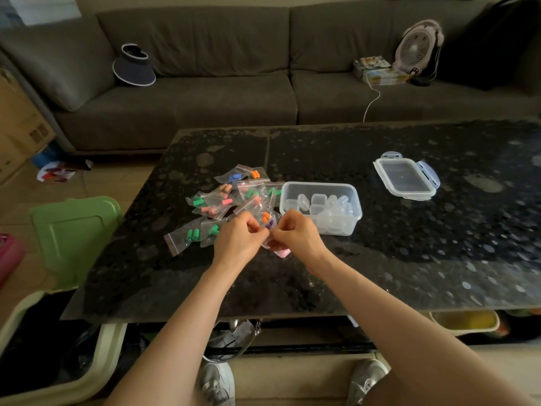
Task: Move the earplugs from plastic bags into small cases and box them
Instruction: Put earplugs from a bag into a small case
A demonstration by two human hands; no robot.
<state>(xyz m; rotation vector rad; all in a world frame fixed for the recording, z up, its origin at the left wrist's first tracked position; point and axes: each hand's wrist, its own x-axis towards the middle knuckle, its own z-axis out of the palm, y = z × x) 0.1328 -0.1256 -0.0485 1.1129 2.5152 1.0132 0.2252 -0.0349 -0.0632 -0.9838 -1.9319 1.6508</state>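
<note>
A person's two hands meet above a dark speckled worktop (409, 244), the left hand (238, 232) and right hand (295, 234) both with fingers curled, pinching a small clear bag (276, 251) whose pink contents show just below them. Beyond the left hand lies a loose heap of plastic bags (231, 194) holding green, orange, pink and blue earplugs. Just beside the heap, on its right, stands an open clear box (319, 184) holding small translucent cases (319, 200); its clip lid (405, 178) lies well apart to the right. A grey sofa (205, 92) behind the worktop carries a sun visor (134, 65) and a small fan (415, 49).
</note>
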